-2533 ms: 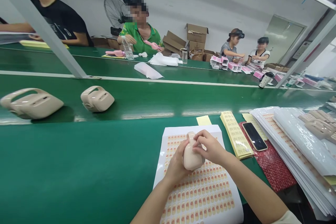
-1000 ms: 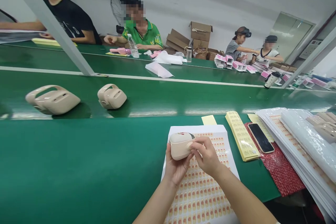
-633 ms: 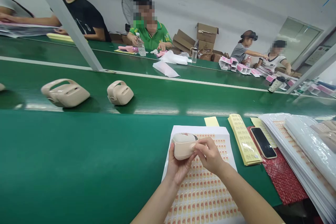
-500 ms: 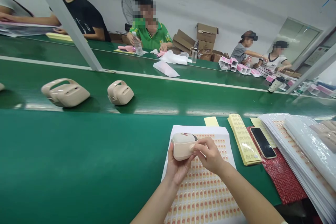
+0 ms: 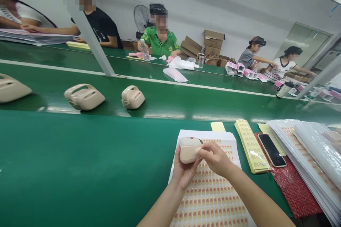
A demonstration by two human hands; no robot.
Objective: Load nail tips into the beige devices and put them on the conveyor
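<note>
My left hand [image 5: 183,173] cups a small beige plastic device [image 5: 188,149] from below, above a white sheet of small orange stickers [image 5: 210,191]. My right hand [image 5: 217,158] rests against the device's right end, fingers curled and pressed on it. The device lies sideways, and a small red mark shows on its top. Both forearms reach in from the bottom edge.
Three beige devices lie on the green belt: one far left [image 5: 12,88], one [image 5: 84,97], one [image 5: 132,97]. Yellow label strips [image 5: 252,145], a phone [image 5: 271,145], a red bag [image 5: 295,188] and stacked sticker sheets in plastic [image 5: 309,149] lie at right. Several people work across the belt.
The device went from upright to lying sideways in my hands. The view shifted left and a third beige device has come into sight at the far left of the belt.
</note>
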